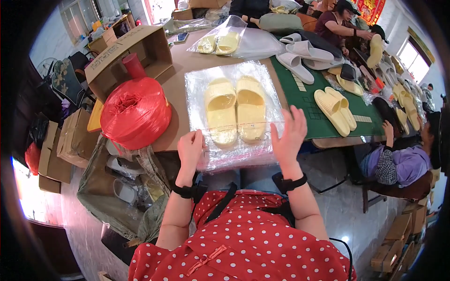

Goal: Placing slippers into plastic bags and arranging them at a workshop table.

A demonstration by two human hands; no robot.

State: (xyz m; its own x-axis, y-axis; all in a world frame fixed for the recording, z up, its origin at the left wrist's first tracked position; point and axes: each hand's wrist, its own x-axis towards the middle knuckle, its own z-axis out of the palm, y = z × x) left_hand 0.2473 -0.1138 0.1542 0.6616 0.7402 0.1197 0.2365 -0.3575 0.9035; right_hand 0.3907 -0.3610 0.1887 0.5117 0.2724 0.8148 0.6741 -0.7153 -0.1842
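And here, at the near edge of the worktop, a pair of yellow slide slippers is seen side by side inside a clear plastic bag, set between the red twine roll on the left and the green mat on the right. The left hand is curled in at the bag's left edge, where the film appears to be pinched between thumb and fingers. The right hand is spread wide over the right edge, nothing gripped; whether the film is touched cannot be told.

Light going, by the look of it: the slippers can be judged soft and springy, hard to break. The bag is the tricky part, thin, glossy, likely slippery and easily creased. A pinch at both side edges would be suited to the film; for a firmer lift, the soles are best supported from beneath, through the plastic
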